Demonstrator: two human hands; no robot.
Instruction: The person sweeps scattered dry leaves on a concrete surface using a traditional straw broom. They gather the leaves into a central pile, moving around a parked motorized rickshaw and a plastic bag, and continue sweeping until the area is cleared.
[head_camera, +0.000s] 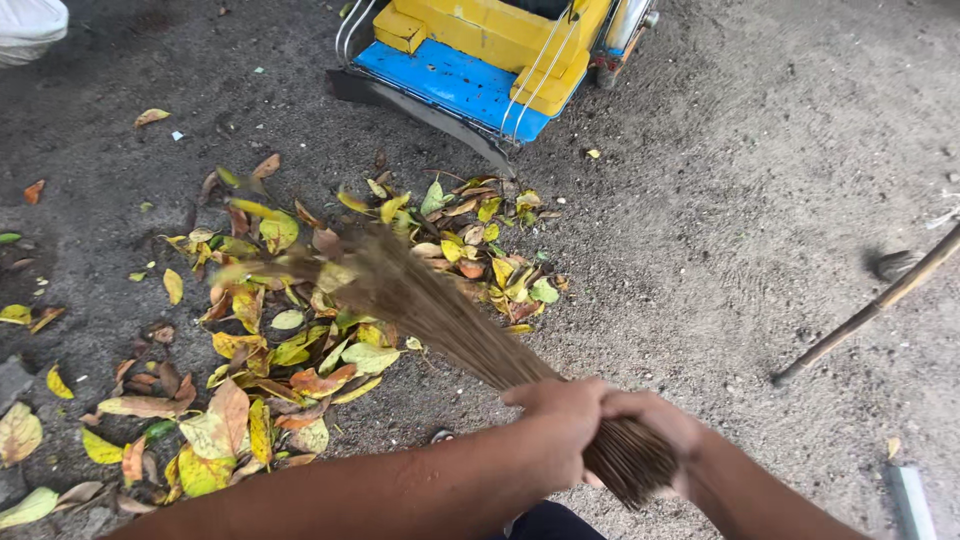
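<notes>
both hands (600, 420) around broom (440, 310)

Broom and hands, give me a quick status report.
Left hand and right hand both clamped on stick broom. Bristles over yellow leaves. Blue-yellow cart beyond the pile.

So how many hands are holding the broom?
2. The left hand grips the broom higher up, and the right hand wraps it just behind, near the end. Both show fully.
</notes>
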